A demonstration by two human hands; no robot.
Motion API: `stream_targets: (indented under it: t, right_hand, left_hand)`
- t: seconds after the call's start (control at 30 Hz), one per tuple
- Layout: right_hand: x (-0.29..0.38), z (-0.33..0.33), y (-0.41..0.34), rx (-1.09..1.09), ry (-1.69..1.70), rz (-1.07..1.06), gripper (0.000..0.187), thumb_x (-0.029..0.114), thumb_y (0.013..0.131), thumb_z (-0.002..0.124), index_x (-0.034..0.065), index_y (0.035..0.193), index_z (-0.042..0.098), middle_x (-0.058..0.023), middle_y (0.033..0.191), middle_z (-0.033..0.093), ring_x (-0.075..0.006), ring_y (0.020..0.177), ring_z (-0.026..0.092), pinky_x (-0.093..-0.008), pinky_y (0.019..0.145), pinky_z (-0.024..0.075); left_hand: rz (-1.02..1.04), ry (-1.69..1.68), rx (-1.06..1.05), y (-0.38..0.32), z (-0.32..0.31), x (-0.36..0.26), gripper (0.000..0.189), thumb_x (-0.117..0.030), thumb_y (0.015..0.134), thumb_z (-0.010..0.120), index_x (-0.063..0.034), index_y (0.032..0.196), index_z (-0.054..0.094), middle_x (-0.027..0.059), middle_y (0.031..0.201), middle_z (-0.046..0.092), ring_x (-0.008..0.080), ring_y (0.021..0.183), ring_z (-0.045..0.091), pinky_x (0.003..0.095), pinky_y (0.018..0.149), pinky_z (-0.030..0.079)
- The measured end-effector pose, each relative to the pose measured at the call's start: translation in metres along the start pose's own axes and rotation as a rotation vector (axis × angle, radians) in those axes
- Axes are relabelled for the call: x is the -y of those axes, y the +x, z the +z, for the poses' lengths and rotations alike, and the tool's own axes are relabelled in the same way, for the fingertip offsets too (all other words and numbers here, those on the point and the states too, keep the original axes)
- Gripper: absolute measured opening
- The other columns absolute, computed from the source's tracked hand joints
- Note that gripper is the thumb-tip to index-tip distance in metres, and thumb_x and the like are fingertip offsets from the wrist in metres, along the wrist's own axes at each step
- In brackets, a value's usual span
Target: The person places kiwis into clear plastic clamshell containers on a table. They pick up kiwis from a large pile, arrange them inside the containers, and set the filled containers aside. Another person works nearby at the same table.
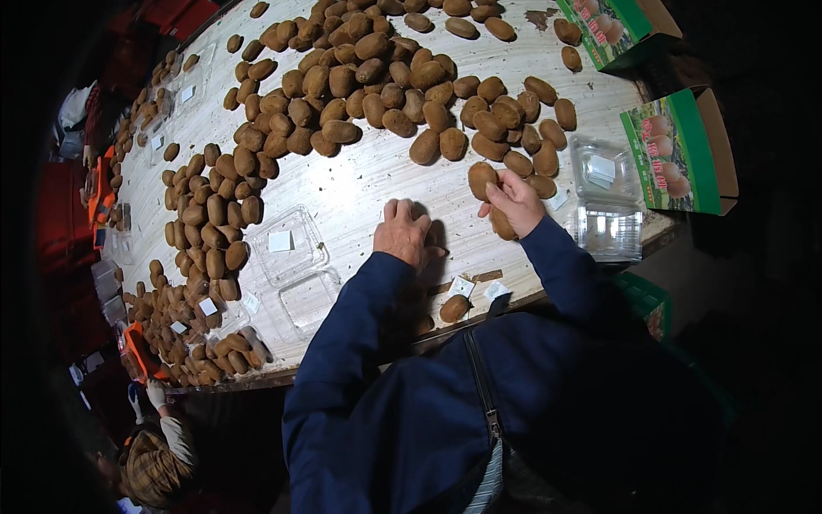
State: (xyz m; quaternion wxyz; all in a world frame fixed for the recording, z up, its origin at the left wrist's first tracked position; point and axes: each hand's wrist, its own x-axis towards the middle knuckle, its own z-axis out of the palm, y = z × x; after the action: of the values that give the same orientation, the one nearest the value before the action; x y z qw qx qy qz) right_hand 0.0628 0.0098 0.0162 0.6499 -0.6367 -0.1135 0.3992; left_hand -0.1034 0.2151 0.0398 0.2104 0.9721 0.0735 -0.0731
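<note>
My right hand (519,204) grips a brown kiwifruit (481,181) between thumb and fingers, above the whitish table. A second kiwifruit (502,225) shows beneath that hand, partly covered; whether it is held too is unclear. To the left, my left hand (403,232) is low over the tabletop with its fingers curled down, and its palm is hidden. Beyond both hands spreads a large heap of kiwifruit (341,82). One single kiwifruit (454,308) lies by the near edge, beside small printed paper cards (461,286).
An open clear plastic clamshell box (308,299) lies left of my left arm. More clear boxes (609,231) stand at the right, beside green printed cartons (668,154). Filled boxes (247,347) and orange trays (142,350) are far left, where a gloved person (157,456) works.
</note>
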Motion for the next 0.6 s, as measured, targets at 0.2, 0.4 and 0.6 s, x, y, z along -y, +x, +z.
stream_targets:
  t: [0.2, 0.4, 0.6]
  right_hand:
    - [0.014, 0.028, 0.051, -0.19, -0.585, -0.351, 0.042, 0.019, 0.096, 0.077, -0.0004, 0.129, 0.06, -0.014, 0.129, 0.061, -0.021, 0.11, 0.064, -0.0325, 0.095, 0.0535]
    - [0.035, 0.05, 0.103, -0.267, -0.812, -0.452, 0.047, 0.031, 0.094, 0.078, 0.0013, 0.127, 0.062, -0.0204, 0.134, 0.06, -0.0333, 0.123, 0.061, -0.0423, 0.105, 0.0497]
    - [0.039, 0.061, 0.123, -0.135, -0.75, -0.297, 0.051, 0.031, 0.092, 0.079, 0.0071, 0.133, 0.06, -0.0172, 0.125, 0.063, -0.0308, 0.119, 0.061, -0.0412, 0.102, 0.0502]
  left_hand:
    - [-0.079, -0.257, -0.058, -0.038, 0.008, -0.001, 0.05, -0.051, 0.082, 0.085, -0.0031, 0.086, 0.071, 0.0165, 0.107, 0.061, 0.0351, 0.105, 0.06, 0.044, 0.078, 0.056]
    - [-0.472, -0.589, -0.295, 0.025, 0.011, 0.035, 0.036, -0.025, 0.083, 0.088, -0.0008, 0.081, 0.061, 0.0172, 0.083, 0.065, 0.0333, 0.075, 0.065, 0.0428, 0.07, 0.054]
    - [-0.532, -0.767, -0.289, 0.123, 0.014, 0.034, 0.075, -0.019, 0.082, 0.082, -0.0073, 0.149, 0.051, 0.0208, 0.114, 0.074, 0.0273, 0.099, 0.074, 0.0369, 0.09, 0.058]
